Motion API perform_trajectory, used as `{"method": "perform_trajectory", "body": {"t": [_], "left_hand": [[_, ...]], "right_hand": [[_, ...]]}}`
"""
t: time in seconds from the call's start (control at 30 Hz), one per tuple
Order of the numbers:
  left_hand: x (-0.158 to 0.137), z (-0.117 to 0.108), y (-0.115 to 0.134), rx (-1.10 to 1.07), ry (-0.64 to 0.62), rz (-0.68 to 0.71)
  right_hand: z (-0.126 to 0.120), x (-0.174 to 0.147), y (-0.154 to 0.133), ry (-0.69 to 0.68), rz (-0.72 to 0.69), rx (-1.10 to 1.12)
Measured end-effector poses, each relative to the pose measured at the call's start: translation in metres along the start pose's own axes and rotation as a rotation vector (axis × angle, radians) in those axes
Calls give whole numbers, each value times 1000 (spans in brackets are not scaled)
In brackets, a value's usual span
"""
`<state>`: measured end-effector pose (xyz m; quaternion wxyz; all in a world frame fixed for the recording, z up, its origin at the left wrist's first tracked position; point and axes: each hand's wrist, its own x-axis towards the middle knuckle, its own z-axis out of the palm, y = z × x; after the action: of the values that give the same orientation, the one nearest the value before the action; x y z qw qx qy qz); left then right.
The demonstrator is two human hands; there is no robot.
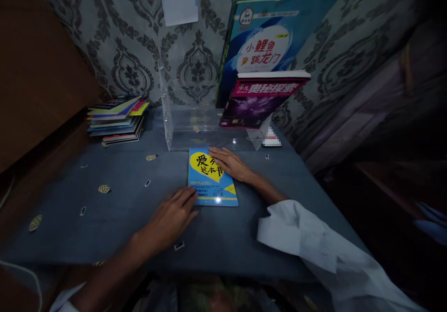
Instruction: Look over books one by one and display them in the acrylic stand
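Note:
A blue book (209,188) with a yellow speech-bubble shape on its cover lies flat on the table, just in front of a clear acrylic book rack (167,121). My left hand (176,214) rests at the book's lower left edge, fingers stretched out and touching the cover's corner. Across the upper right of the cover lies my right hand (230,163), its fingers flat and extended. Neither hand is wrapped round the book. Leaning in the rack's right half are a magenta and purple book (258,102) and, behind it, a tall blue-green book (289,28).
A pile of thin books (117,118) sits at the table's back left. The table's dark blue cloth (125,223) carries small printed patches. A patterned wall (132,37) rises behind. Right of the rack stands a small blurred object (271,137). A white cable (30,270) hangs at the lower left.

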<state>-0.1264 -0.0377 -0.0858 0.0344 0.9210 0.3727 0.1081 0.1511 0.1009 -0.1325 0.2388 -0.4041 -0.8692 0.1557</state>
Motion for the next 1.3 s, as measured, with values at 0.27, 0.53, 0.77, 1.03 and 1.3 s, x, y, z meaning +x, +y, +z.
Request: {"method": "perform_trajectory", "body": {"t": [0.27, 0.53, 0.77, 1.03, 1.3], "left_hand": [[42, 6, -34, -118, -199, -50], [102, 16, -71, -106, -178, -110], [111, 24, -75, -55, -106, -99], [71, 11, -39, -30, -150, 66], [79, 12, -35, -40, -186, 112]], "right_hand": [[1, -14, 5, 171, 81, 21], [1, -14, 7, 274, 107, 13], [0, -14, 3, 288, 142, 1], [0, -14, 3, 297, 144, 27], [1, -12, 3, 311, 163, 49]]}}
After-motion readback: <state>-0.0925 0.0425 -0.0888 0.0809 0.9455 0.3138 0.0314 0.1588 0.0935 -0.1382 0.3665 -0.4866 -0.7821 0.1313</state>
